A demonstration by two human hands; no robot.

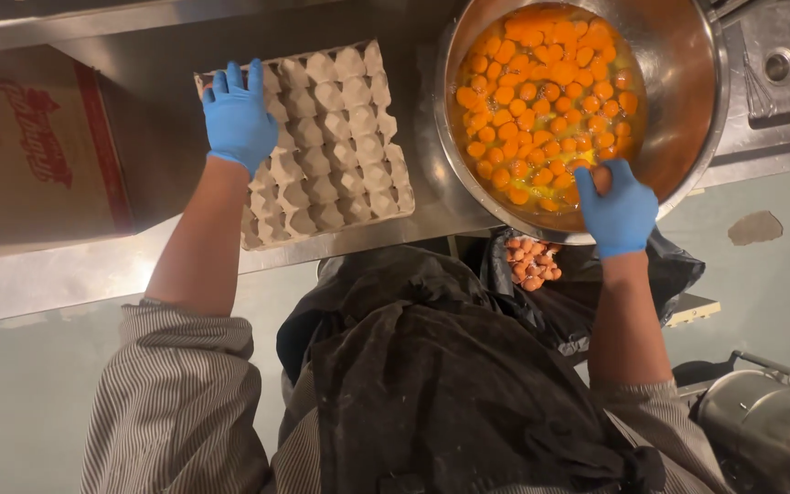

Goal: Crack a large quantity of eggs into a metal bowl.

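- Looking down through the head camera, a person in blue gloves is seen at a steel counter (139, 265), with both arms stretched forward over a dark apron (450, 393).
- The left hand (238, 117) is laid flat on the far left corner of a grey cardboard egg tray (331, 146); the fingers are spread and nothing is clamped, so the tray seems merely to be steadied or felt over. The cups that can be seen are empty.
- The right hand (616, 212) is held at the near rim of a large steel bowl (688, 82), and its fingers are curled around a brown egg (602, 177), gripped from below and from the side. The egg is kept just over the rim, probably so that the contents fall inside the bowl.
- The bowl is filled with many orange yolks (541, 101) lying in clear white, close beside the gripped egg and slightly beyond it.
- Below the counter edge, between the two arms, a black bag (587, 293) with broken eggshells (532, 261) is seen, placed directly under the right hand, likely for easy dropping.
- At the left a brown cardboard box (29, 155) is set on the counter, just beside the tray; a sink (779, 64) lies beyond the bowl at the right.
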